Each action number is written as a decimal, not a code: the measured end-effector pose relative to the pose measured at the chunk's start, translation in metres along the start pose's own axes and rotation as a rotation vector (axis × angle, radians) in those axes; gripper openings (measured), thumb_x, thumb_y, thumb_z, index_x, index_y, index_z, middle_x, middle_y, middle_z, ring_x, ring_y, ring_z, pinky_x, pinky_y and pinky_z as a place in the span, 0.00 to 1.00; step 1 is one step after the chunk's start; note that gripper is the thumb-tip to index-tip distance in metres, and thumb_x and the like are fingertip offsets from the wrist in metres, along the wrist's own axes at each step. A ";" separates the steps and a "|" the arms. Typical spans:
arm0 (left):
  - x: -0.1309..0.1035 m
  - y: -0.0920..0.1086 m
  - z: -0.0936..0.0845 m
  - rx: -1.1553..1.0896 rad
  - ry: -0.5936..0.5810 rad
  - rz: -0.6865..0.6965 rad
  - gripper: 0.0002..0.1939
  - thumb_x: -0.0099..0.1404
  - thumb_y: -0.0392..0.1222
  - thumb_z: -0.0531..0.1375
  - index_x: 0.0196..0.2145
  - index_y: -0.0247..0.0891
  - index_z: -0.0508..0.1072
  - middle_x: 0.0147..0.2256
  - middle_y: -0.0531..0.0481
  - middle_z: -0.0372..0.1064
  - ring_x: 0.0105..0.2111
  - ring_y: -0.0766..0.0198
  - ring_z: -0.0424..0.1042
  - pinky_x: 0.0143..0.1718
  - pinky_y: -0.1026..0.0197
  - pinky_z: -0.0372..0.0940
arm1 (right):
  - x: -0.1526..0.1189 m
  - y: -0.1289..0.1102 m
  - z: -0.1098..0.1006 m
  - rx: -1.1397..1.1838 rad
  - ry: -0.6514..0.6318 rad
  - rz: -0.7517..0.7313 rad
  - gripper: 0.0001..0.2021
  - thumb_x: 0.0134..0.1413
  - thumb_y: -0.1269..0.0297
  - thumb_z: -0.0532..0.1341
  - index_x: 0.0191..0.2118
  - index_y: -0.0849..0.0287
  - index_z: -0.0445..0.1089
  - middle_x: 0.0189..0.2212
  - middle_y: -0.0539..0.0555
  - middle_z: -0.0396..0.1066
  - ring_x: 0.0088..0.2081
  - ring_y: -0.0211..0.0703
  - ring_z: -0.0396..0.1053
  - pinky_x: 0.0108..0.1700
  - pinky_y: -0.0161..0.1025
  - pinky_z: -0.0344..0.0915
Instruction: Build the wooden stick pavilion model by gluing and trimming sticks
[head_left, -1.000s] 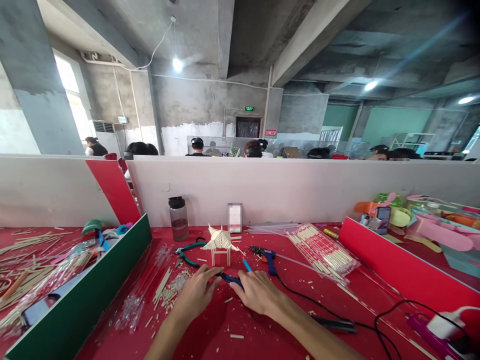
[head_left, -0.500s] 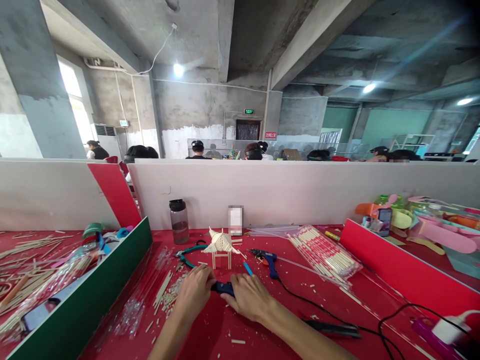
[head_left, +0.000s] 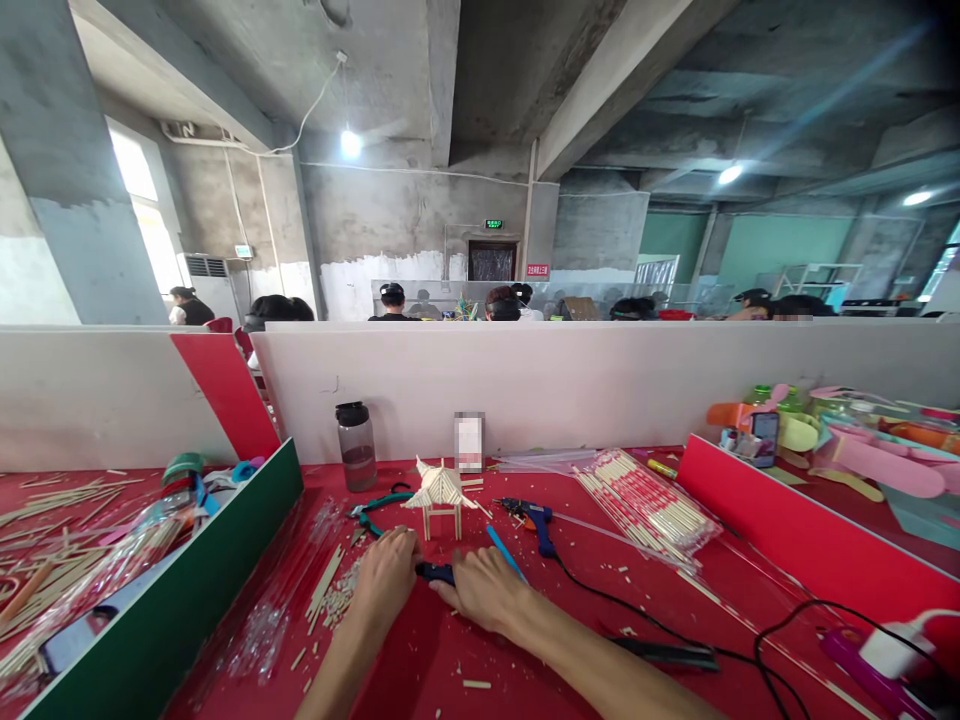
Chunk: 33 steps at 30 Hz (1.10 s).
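Note:
My right hand (head_left: 487, 590) is wrapped round a dark blue handled tool (head_left: 436, 572); its working end is hidden, so its kind does not show. Close by on the left, my left hand (head_left: 392, 567) is closed with curled fingers near the tool's end. Whatever those fingers hold is hidden behind the hand. Just beyond both hands stands a small pavilion model (head_left: 441, 490) of pale wooden sticks, with a pointed roof on thin legs. A blue stick-like item (head_left: 504, 548) lies beyond my right hand.
A blue glue gun (head_left: 537, 522) with a black cord lies right of the model; teal-handled pliers (head_left: 369, 520) lie left. A water bottle (head_left: 355, 448) stands by the white partition (head_left: 600, 390). Bundled sticks (head_left: 649, 500) and a black stapler-like tool (head_left: 664, 653) lie to the right.
My left hand has shifted slightly left, and the dark blue tool sits a little further left between the hands. The view has tilted and moved slightly.

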<state>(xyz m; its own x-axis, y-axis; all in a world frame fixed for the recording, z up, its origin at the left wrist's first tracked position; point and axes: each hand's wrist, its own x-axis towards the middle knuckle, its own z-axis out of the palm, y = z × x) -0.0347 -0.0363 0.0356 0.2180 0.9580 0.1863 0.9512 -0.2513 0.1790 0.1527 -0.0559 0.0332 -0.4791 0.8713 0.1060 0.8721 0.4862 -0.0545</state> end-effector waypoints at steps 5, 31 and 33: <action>-0.001 -0.003 0.003 -0.015 0.019 0.022 0.08 0.66 0.32 0.53 0.33 0.38 0.70 0.39 0.43 0.74 0.42 0.56 0.73 0.42 0.60 0.59 | 0.004 -0.001 -0.002 -0.013 -0.008 0.019 0.28 0.68 0.46 0.50 0.46 0.67 0.76 0.39 0.67 0.79 0.43 0.59 0.78 0.45 0.46 0.67; -0.011 0.016 0.012 -1.573 0.045 -0.275 0.23 0.46 0.56 0.74 0.30 0.35 0.75 0.28 0.53 0.69 0.30 0.67 0.68 0.35 0.66 0.63 | -0.051 -0.022 0.003 0.083 0.072 0.412 0.23 0.56 0.57 0.61 0.51 0.69 0.72 0.49 0.74 0.70 0.53 0.69 0.65 0.49 0.59 0.67; -0.010 0.019 0.015 -1.543 0.061 -0.252 0.23 0.48 0.57 0.73 0.29 0.35 0.75 0.27 0.53 0.68 0.28 0.68 0.66 0.32 0.67 0.61 | -0.051 -0.021 0.002 0.100 0.083 0.411 0.25 0.56 0.53 0.63 0.51 0.69 0.72 0.49 0.74 0.71 0.53 0.70 0.66 0.49 0.59 0.66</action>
<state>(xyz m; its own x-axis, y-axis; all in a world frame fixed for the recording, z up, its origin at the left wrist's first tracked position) -0.0161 -0.0488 0.0226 0.0483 0.9984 0.0305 -0.1830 -0.0212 0.9829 0.1583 -0.1102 0.0272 -0.0806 0.9876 0.1350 0.9729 0.1074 -0.2048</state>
